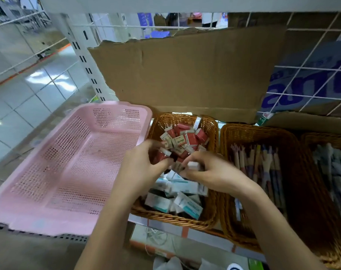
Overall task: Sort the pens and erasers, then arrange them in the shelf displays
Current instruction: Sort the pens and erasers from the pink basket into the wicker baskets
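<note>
A brown wicker basket [212, 125] on the shelf holds several red-sleeved erasers [187, 137] at its far end and teal-and-white boxed erasers [185, 203] at its near end. Both hands are over its middle. My left hand [144, 164] pinches a red eraser [161, 155]. My right hand [208, 170] pinches a small tan-and-white eraser [178, 166]. To the right, a second wicker basket [230, 191] holds several pens [263, 168] lying lengthwise.
An empty pink perforated plastic basket [72, 164] sits left of the eraser basket. A third wicker basket [325, 139] with grey items is at far right. Torn cardboard [185, 75] and white wire mesh [311, 69] back the shelf. Tiled floor lies to the left.
</note>
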Demonstrator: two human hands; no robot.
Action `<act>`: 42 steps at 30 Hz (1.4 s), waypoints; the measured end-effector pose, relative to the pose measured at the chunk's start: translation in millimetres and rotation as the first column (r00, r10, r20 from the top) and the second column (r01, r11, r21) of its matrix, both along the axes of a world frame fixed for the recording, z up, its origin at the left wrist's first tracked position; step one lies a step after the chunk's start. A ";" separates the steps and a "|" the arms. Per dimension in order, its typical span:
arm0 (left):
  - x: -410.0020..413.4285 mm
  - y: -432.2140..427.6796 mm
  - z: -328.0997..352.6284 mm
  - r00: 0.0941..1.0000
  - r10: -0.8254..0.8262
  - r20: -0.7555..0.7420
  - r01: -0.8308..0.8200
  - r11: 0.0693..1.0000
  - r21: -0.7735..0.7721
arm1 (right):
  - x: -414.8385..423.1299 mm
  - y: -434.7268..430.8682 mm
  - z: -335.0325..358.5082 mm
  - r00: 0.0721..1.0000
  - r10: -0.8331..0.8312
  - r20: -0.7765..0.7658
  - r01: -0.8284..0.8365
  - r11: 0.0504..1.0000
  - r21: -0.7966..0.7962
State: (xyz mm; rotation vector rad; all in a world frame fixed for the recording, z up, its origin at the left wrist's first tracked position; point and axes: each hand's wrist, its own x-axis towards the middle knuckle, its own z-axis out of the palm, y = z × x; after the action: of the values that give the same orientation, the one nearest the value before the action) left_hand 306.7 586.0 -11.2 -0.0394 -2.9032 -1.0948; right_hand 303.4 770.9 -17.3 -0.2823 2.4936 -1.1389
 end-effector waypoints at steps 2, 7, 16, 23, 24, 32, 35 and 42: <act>-4.3 -2.4 3.5 0.999 -0.026 0.018 0.027 0.999 -0.031 | -2.1 -3.7 -2.0 1.000 0.014 0.010 -0.014 1.000 0.009; -23.7 -0.6 12.8 0.998 -0.061 0.028 0.065 0.981 -0.184 | -5.5 -6.3 -7.4 0.990 -0.082 -0.115 0.090 0.994 0.068; -53.5 4.8 13.5 1.000 -0.019 -0.022 0.013 0.973 -0.229 | -6.6 -10.6 -15.1 0.975 -0.146 -0.170 0.163 0.982 0.092; -39.9 3.5 -4.3 0.989 -0.135 0.053 0.144 0.888 -0.438 | -8.5 -6.9 -19.8 0.820 -0.420 -0.389 0.516 0.837 0.184; -39.0 3.2 -7.8 0.990 -0.128 0.055 0.139 0.870 -0.472 | -8.4 -4.4 -20.1 0.818 -0.433 -0.380 0.533 0.818 0.215; -32.7 4.6 -12.3 0.990 -0.093 0.107 0.141 0.727 -0.672 | -3.6 3.9 -24.4 0.872 -0.393 -0.292 0.488 0.745 0.454; -25.6 13.1 -18.0 0.983 -0.112 0.143 0.182 0.596 -0.783 | 2.3 5.7 -22.4 0.884 -0.368 -0.288 0.466 0.737 0.489; -30.4 18.3 -18.6 0.971 -0.153 0.186 0.235 0.440 -0.867 | 8.6 -0.8 -19.8 0.871 -0.280 -0.404 0.476 0.683 0.554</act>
State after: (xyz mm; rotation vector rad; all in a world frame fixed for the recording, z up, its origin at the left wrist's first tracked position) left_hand 276.3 604.3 -29.8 -0.3743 -3.2007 0.5964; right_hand 312.0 770.0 -37.0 0.3170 3.1233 -0.2881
